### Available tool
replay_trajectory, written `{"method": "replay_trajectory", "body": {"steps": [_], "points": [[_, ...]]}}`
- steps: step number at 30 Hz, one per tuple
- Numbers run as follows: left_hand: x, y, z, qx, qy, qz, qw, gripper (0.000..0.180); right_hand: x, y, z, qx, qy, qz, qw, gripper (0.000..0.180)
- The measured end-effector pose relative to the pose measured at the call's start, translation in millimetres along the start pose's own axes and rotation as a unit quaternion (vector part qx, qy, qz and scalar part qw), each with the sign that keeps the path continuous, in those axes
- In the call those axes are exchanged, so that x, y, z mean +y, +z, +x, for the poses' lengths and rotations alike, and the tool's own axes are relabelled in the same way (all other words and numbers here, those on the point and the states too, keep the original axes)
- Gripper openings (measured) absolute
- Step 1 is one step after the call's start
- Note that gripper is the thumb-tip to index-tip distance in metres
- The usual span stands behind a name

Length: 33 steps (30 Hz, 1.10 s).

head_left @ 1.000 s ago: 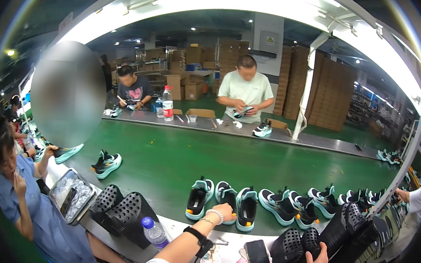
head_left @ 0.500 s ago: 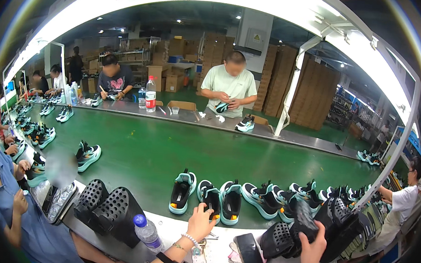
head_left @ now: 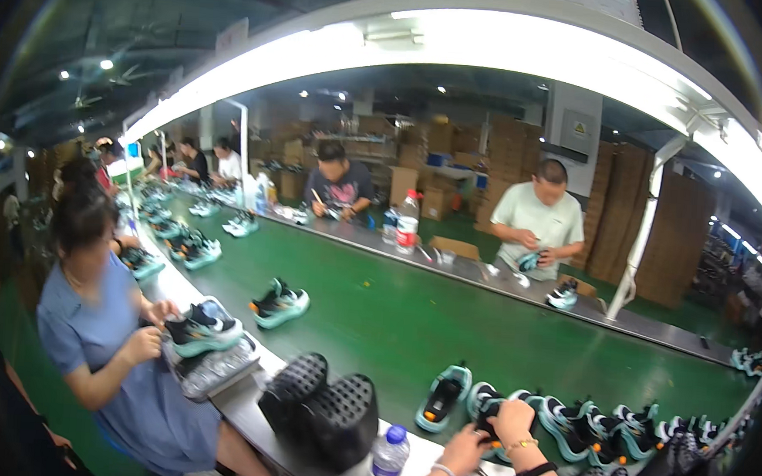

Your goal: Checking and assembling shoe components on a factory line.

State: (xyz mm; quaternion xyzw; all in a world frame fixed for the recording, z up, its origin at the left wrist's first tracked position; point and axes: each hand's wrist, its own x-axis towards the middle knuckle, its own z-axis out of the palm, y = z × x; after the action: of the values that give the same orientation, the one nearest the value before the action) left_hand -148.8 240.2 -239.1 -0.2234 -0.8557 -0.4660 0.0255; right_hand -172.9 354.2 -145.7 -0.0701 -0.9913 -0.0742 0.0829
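Observation:
My left hand is closed at the heel end of a black, white and mint sneaker, its fingertips on the shoe. Over that sneaker's opening my right hand bends down, fingers closed round a black perforated piece, mostly covered by the hands. Another sneaker of the same kind stands just to the left. Close on the right, a further sneaker begins a row of several. Bracelets and black bands are on both wrists.
Stacks of black perforated pieces and a bottle with a blue cap stand left of my arms. Beyond is the green table. At left, a co-worker in blue handles a sneaker above a tray. Others work across the table.
The view has swung left. My right hand has come from the black stacks at right to the sneaker beside my left hand, bringing the black piece. The co-worker's sneaker is now over the tray.

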Motion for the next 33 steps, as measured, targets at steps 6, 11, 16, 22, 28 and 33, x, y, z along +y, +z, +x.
{"method": "replay_trajectory", "body": {"steps": [6, 11, 16, 22, 28, 33], "points": [[-5.3, 5.0, -2.5, -0.029, -0.061, 0.052, 0.996, 0.038, -17.9, 78.5, 27.5, -0.079, 0.13, 0.108, 0.983, 0.022], [-36.8, 26.6, 0.8, 0.008, -0.063, -0.007, 0.998, 0.04, -22.1, 103.3, 49.4, -0.058, 0.201, 0.247, 0.946, 0.028], [-22.4, 24.0, -2.3, 0.113, -0.013, -0.023, 0.993, 0.039, -14.3, 59.9, 25.6, -0.085, 0.126, 0.267, 0.952, 0.036], [22.5, -10.7, 14.7, 0.228, 0.102, 0.135, 0.959, 0.046, 28.8, -48.0, -80.4, 0.15, -0.062, 0.441, 0.883, 0.042], [42.0, 25.3, 27.9, -0.046, 0.115, 0.133, 0.983, 0.056, 143.5, -105.8, -193.9, 0.217, 0.129, 0.186, 0.95, 0.035], [49.2, 49.0, 38.4, -0.044, 0.038, 0.033, 0.998, 0.026, 175.3, -80.9, -246.9, 0.032, 0.193, -0.016, 0.981, 0.042]]}}
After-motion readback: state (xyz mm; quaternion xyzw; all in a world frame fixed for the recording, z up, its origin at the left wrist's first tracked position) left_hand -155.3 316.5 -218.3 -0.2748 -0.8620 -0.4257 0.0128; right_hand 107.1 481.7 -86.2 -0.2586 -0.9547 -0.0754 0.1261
